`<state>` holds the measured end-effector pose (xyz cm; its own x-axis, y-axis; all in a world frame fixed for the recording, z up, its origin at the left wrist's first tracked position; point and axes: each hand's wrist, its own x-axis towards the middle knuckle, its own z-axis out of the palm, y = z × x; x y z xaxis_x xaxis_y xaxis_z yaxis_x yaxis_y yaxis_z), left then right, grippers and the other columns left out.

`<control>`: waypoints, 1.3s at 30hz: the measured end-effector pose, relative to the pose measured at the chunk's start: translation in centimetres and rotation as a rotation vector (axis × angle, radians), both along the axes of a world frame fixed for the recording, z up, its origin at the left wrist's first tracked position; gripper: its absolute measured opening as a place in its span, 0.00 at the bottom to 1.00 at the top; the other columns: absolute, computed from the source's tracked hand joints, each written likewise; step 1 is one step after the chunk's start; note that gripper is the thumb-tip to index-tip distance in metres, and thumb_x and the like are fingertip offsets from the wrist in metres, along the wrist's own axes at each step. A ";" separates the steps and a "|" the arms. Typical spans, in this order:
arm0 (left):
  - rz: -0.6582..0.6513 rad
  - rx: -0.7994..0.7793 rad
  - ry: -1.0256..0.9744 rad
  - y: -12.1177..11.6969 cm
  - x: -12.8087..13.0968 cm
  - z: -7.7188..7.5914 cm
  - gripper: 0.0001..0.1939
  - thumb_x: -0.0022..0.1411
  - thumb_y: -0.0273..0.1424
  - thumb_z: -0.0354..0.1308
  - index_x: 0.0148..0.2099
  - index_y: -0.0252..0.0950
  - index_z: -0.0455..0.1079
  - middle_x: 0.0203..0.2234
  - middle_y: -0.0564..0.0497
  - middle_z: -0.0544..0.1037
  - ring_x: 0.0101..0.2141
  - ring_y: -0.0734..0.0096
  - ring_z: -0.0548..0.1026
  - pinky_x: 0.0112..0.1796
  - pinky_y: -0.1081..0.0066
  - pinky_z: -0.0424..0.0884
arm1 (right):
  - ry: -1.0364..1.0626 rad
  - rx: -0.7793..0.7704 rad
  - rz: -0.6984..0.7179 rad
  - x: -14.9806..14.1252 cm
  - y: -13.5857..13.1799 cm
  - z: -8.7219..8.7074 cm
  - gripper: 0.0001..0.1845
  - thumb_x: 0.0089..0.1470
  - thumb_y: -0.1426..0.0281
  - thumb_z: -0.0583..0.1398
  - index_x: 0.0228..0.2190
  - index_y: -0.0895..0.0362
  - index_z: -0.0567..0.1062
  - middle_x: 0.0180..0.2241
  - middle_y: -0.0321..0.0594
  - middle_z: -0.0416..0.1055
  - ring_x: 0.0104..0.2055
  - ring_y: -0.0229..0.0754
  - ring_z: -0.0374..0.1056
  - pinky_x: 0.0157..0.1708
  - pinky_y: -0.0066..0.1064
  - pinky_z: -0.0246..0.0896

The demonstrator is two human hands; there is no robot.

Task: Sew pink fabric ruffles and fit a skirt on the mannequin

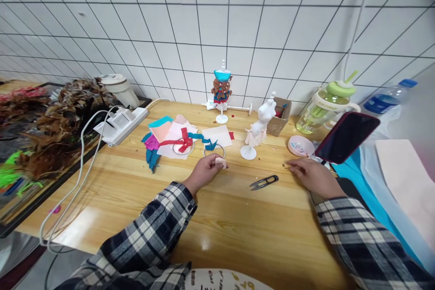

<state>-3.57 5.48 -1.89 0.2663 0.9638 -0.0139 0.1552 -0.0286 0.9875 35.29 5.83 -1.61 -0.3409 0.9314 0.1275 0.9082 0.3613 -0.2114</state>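
My left hand (207, 171) pinches a small pale pink scrap of cloth (220, 161) above the table, close to a ring with teal ribbon (210, 145). To the right, my right hand (312, 176) is low over the wood, fingertips drawn together near tiny brown bits; anything between them is too small to make out. Black thread snips (264, 182) lie between my hands. Behind them stands a small white dress form (267, 113) with a pale pink skirt piece (255, 137) around its lower part. A pink dish (301, 145) of small beads sits beyond my right hand.
A second dress form (222, 88) in blue and brown stands near the wall beside a cardboard box (280, 118). Coloured scraps (163, 129) lie left. A power strip (120, 128) with cables, a phone (348, 137) and a green-lidded cup (322, 106) flank the work area.
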 end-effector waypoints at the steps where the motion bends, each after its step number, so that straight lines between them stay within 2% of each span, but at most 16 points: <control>1: 0.000 -0.002 -0.001 0.0 0.0 0.0 0.11 0.57 0.38 0.59 0.37 0.36 0.67 0.34 0.46 0.82 0.38 0.61 0.79 0.42 0.64 0.72 | -0.010 -0.008 -0.030 -0.1 -0.1 -0.1 0.17 0.59 0.61 0.54 0.43 0.54 0.78 0.43 0.42 0.77 0.46 0.48 0.71 0.45 0.39 0.65; 5: -0.001 -0.007 -0.006 0.0 0.0 0.1 0.11 0.57 0.38 0.59 0.37 0.36 0.67 0.34 0.47 0.82 0.39 0.61 0.79 0.42 0.64 0.72 | -0.008 -0.032 -0.118 -1.1 -0.1 -0.5 0.17 0.57 0.60 0.55 0.41 0.55 0.78 0.39 0.43 0.78 0.42 0.47 0.72 0.40 0.37 0.65; 7: -0.001 -0.007 -0.008 0.0 0.0 0.1 0.11 0.57 0.38 0.59 0.37 0.36 0.67 0.34 0.47 0.82 0.39 0.62 0.79 0.42 0.65 0.72 | 0.035 -0.021 -0.146 -1.3 0.2 -0.8 0.18 0.57 0.61 0.56 0.44 0.55 0.77 0.36 0.42 0.77 0.39 0.46 0.72 0.38 0.36 0.65; 9: -0.002 -0.006 -0.009 -0.1 0.0 0.2 0.11 0.57 0.38 0.59 0.37 0.36 0.67 0.34 0.47 0.81 0.39 0.62 0.79 0.42 0.65 0.72 | 0.067 -0.012 -0.126 -1.3 0.6 -1.0 0.18 0.56 0.61 0.56 0.46 0.54 0.76 0.36 0.41 0.77 0.38 0.46 0.72 0.37 0.36 0.65; 12: -0.001 -0.004 -0.008 -0.1 0.0 0.2 0.11 0.57 0.38 0.59 0.37 0.36 0.67 0.34 0.48 0.81 0.39 0.62 0.79 0.42 0.64 0.72 | 0.055 0.022 -0.058 -1.1 1.1 -1.0 0.13 0.57 0.62 0.56 0.39 0.52 0.78 0.39 0.40 0.77 0.42 0.46 0.72 0.40 0.37 0.65; 15: -0.003 -0.001 -0.007 0.0 0.0 0.3 0.11 0.57 0.38 0.59 0.37 0.37 0.67 0.34 0.48 0.81 0.38 0.62 0.79 0.42 0.64 0.72 | -0.031 0.042 -0.040 -1.6 1.0 -0.2 0.13 0.58 0.65 0.54 0.34 0.52 0.78 0.38 0.40 0.77 0.40 0.46 0.72 0.37 0.35 0.64; 18: -0.007 0.003 -0.006 0.0 0.0 0.3 0.11 0.56 0.38 0.59 0.36 0.36 0.68 0.33 0.48 0.81 0.38 0.62 0.79 0.42 0.64 0.72 | -0.146 0.006 0.002 -3.4 1.1 1.2 0.12 0.59 0.68 0.53 0.33 0.52 0.78 0.34 0.40 0.77 0.37 0.44 0.72 0.33 0.32 0.61; 23: -0.003 0.013 0.002 0.0 0.0 0.4 0.11 0.57 0.39 0.59 0.37 0.36 0.68 0.33 0.48 0.81 0.37 0.63 0.79 0.41 0.65 0.72 | -0.078 -0.022 0.091 -8.2 2.2 2.6 0.13 0.60 0.65 0.54 0.36 0.50 0.79 0.39 0.37 0.77 0.40 0.42 0.72 0.34 0.30 0.61; 27: -0.012 0.022 0.010 -0.1 -0.1 0.4 0.11 0.57 0.39 0.59 0.36 0.36 0.69 0.33 0.47 0.81 0.37 0.63 0.79 0.41 0.66 0.72 | -0.102 -0.023 0.059 -10.3 3.1 2.0 0.14 0.61 0.64 0.54 0.37 0.50 0.80 0.38 0.38 0.77 0.41 0.43 0.71 0.34 0.31 0.60; 30: -0.013 0.022 0.005 0.0 -0.2 0.4 0.10 0.58 0.38 0.59 0.36 0.36 0.69 0.33 0.48 0.81 0.37 0.63 0.78 0.41 0.66 0.72 | -0.151 -0.026 0.038 -10.7 3.2 1.3 0.14 0.62 0.64 0.52 0.38 0.49 0.78 0.39 0.38 0.77 0.39 0.43 0.71 0.31 0.31 0.59; 34: -0.013 0.015 -0.002 0.0 -0.1 0.4 0.10 0.58 0.38 0.59 0.36 0.36 0.69 0.33 0.48 0.80 0.37 0.64 0.78 0.41 0.66 0.72 | -0.202 -0.035 0.044 -11.0 2.8 0.9 0.14 0.63 0.67 0.50 0.35 0.53 0.75 0.36 0.41 0.74 0.38 0.44 0.70 0.31 0.31 0.57; 37: -0.019 0.005 -0.010 0.0 -0.2 0.4 0.10 0.58 0.38 0.59 0.36 0.36 0.68 0.33 0.48 0.81 0.37 0.64 0.79 0.41 0.67 0.72 | -0.210 -0.033 0.057 -10.5 2.8 2.3 0.13 0.63 0.68 0.48 0.35 0.55 0.72 0.36 0.44 0.73 0.37 0.44 0.70 0.32 0.31 0.57; 39: -0.018 0.000 -0.014 0.1 -0.2 0.4 0.10 0.58 0.39 0.59 0.36 0.37 0.68 0.33 0.48 0.81 0.37 0.63 0.79 0.41 0.66 0.72 | -0.205 0.006 -0.009 -9.6 3.6 4.2 0.15 0.64 0.67 0.45 0.37 0.57 0.70 0.36 0.46 0.73 0.35 0.45 0.70 0.30 0.32 0.56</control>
